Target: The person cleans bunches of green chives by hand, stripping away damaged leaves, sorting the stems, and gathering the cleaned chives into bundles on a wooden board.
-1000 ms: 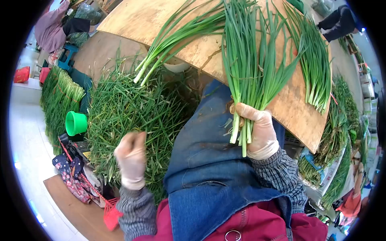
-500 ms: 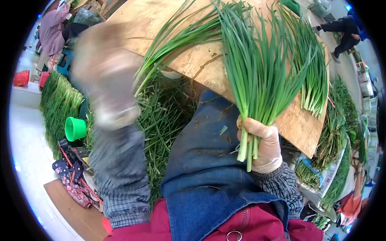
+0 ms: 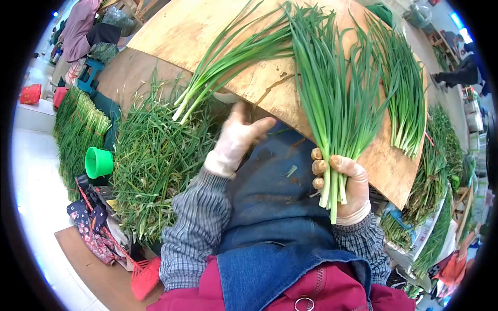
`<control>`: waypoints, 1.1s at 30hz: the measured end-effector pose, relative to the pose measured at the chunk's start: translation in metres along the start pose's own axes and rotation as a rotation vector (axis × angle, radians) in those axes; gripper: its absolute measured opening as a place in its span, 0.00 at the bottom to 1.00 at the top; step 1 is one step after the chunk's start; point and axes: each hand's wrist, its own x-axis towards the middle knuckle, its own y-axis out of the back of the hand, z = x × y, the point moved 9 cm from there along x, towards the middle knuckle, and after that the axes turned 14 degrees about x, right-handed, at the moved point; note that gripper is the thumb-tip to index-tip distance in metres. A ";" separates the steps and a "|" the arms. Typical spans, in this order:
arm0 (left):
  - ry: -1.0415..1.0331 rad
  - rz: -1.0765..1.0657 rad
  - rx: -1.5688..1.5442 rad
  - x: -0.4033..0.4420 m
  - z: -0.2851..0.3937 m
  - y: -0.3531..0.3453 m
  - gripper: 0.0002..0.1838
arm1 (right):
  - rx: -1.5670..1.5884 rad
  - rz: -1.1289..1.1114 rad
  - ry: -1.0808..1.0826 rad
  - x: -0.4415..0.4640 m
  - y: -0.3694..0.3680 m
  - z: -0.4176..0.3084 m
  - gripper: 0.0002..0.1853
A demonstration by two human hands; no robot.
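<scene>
Gripping a chive bunch (image 3: 340, 103) near its pale stem ends, the right hand (image 3: 355, 181) sits just off the wooden board (image 3: 386, 171). The left hand (image 3: 236, 137), thumb spread wide, angles toward the board's near edge. Bare wood shows between bunch and overhanging stalks (image 3: 228, 67); a leaf heap (image 3: 150, 160) lies leftward.

No text, number, brand or sign can be read; far to the left of the right hand (image 3: 351, 185) and its grip on the greens (image 3: 340, 103), the red bag (image 3: 30, 94) is too small for any marks to be made out; right of the grip, any print on the white box (image 3: 425, 236) is lost to blur; farther right, the packs (image 3: 474, 120) lie near the view's curved edge, their lettering, if any, beyond reading.
</scene>
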 end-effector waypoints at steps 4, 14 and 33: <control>0.175 -0.438 -0.126 -0.012 -0.016 -0.075 0.20 | 0.104 -0.069 -0.079 0.003 -0.007 0.009 0.21; 0.410 0.296 0.400 -0.204 -0.011 0.215 0.12 | 0.499 -0.500 -0.157 -0.010 -0.046 -0.006 0.31; -0.696 0.509 0.937 -0.073 0.098 0.009 0.03 | 0.355 -0.298 -0.138 -0.009 -0.030 0.013 0.29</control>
